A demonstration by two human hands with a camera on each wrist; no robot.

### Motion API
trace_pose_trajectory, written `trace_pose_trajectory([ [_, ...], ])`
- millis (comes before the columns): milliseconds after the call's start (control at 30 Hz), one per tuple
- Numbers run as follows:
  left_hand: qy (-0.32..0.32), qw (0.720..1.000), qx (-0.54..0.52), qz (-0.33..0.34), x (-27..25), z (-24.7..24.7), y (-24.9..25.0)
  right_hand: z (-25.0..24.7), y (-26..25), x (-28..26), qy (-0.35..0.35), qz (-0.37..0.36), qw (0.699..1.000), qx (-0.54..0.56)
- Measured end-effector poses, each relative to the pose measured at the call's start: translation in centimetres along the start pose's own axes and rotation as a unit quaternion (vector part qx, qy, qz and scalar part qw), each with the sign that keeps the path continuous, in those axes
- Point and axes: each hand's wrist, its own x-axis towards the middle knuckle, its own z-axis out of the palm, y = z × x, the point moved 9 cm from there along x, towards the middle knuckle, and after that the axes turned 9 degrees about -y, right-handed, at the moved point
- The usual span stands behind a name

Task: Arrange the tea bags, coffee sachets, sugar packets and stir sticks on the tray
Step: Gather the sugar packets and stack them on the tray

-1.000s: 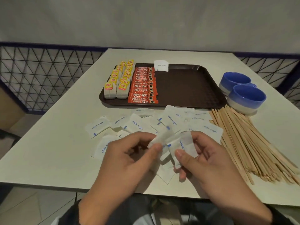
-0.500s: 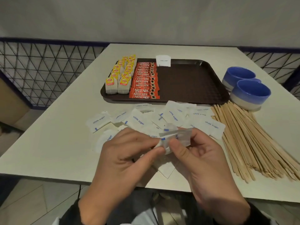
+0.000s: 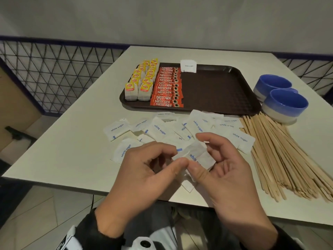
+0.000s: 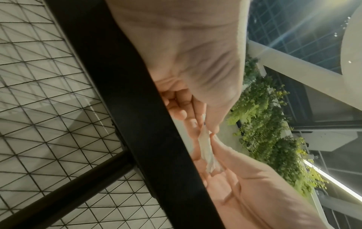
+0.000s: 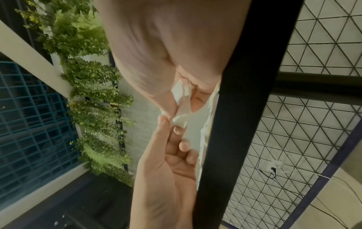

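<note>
Grip: you are pinching a small stack of white sugar packets (image 3: 193, 156) between both thumbs and fingers, left hand (image 3: 144, 170) and right hand (image 3: 228, 170) together, above the bench (image 3: 72, 150) edge.

Location: tray (image 3: 216, 91) well ahead, one sugar packet (image 3: 188, 65) already standing there.

Risk: you are holding thin, slippery paper; loosening either pinch is likely fanning the stack, dropping packets off the near edge.

I see yellow-tagged tea bags (image 3: 139, 83) and red coffee sachets (image 3: 167, 87) lined up on the tray's (image 3: 216, 91) left side; white sugar packets (image 3: 160, 129) and wooden stir sticks (image 3: 281, 156) lie below it.
</note>
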Motion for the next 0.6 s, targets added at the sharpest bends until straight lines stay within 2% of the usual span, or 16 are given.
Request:
trace_pose_trajectory([
  [100, 0.007, 0.998, -0.050, -0.023, -0.10, -0.24, -0.44, 0.05, -0.36, -0.06, 0.021, 0.003, 0.999, -0.031],
  [300, 0.017, 0.997, -0.067, -0.025, -0.20, -0.40, -0.51, 0.74, 0.10, 0.21, -0.006, 0.047, 0.998, -0.040],
  [433, 0.002, 0.995, -0.089, -0.039, -0.32, -0.07, -0.52, 0.64, 0.11, -0.03, 0.002, 0.040, 0.999, -0.037],
  [600, 0.018, 0.993, -0.103, -0.048, -0.19, -0.38, -0.71, 0.64, -0.31, 0.03, -0.001, 0.026, 0.999, -0.033],
])
